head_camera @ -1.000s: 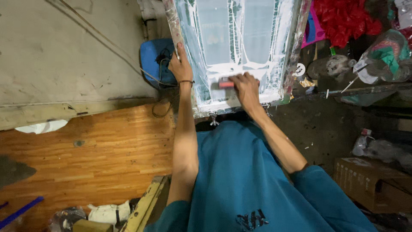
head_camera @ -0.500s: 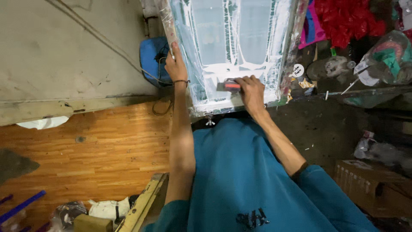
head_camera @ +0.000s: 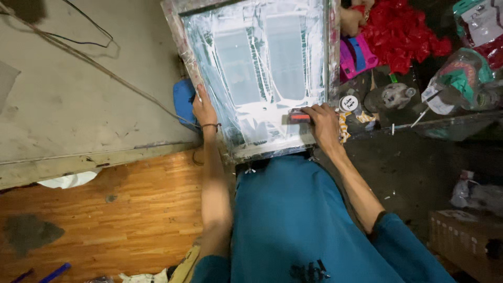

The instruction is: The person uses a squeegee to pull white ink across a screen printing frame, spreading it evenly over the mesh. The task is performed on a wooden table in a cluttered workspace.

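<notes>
Hands: left (head_camera: 203, 111) grips the stiff, ink-slick screen frame (head_camera: 184, 52) by its edge, right (head_camera: 324, 123) clasps the red squeegee (head_camera: 299, 117)

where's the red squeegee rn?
Head view, centre-right: the red squeegee lies on the screen frame near its lower right edge, gripped by the right hand.

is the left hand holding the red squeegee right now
No, the left hand grips the screen frame's side edge; the right hand holds the red squeegee.
</notes>
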